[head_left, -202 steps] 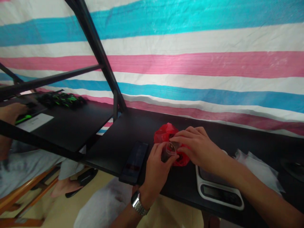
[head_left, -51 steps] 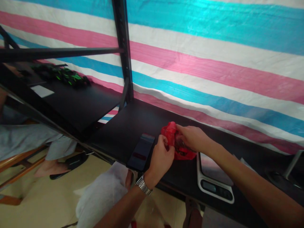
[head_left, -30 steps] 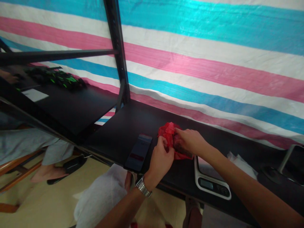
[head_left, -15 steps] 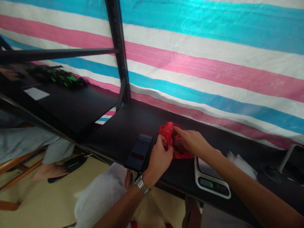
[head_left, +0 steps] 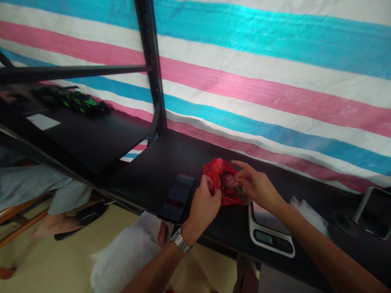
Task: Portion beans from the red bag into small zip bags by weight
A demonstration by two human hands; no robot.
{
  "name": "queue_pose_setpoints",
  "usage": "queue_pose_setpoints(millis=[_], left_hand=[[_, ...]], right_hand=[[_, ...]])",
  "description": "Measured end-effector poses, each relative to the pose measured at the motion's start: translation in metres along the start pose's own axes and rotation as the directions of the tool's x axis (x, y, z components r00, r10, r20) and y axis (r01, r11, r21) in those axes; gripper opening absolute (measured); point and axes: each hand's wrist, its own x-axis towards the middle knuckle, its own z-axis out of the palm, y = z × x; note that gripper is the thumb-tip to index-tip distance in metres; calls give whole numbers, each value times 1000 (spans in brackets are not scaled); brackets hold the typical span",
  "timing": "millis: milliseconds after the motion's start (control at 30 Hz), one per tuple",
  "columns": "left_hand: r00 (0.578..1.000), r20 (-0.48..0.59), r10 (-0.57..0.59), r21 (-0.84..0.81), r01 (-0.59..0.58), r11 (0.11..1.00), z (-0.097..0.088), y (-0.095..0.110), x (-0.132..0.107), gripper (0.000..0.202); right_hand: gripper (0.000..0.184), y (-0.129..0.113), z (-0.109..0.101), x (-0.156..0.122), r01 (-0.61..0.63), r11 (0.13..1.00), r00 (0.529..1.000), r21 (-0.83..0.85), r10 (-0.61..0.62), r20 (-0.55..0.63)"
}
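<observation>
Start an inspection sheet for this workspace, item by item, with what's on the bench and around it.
Surface: black shelf top, hands working over it.
Job's things: red plastic bag, with a dark item in clear plastic at its opening.
Clutter: smartphone left of the bag; digital kitchen scale and white plastic sheet to the right.
Hands: left hand pinches the bag; right hand is at the clear plastic.
Cables: nothing seen.
Surroundings: striped tarp behind; another person's hand near green-and-black items on the far shelf.

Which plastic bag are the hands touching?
The crumpled red plastic bag, pinched by the left hand; the whitish bag lies apart, beside the kitchen scale.
</observation>
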Motion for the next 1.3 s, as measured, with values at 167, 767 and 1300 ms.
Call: queue_pose_setpoints(millis=[167, 767, 1300], left_hand=[[1000, 8, 20, 1, -20, 1000, 1, -5, 1, 20], [991, -16, 132, 151, -128, 980, 11, -8, 10, 14], [990, -17, 137, 315, -125, 941, 16, -2, -16, 18]], right_hand=[[52, 19, -7, -27, -11, 899, 974, 437, 108, -197], [43, 120, -25, -112, -327, 943, 812, 56, 310, -495], [33, 130, -28, -124, -369, 923, 826, -106, 274, -492]])
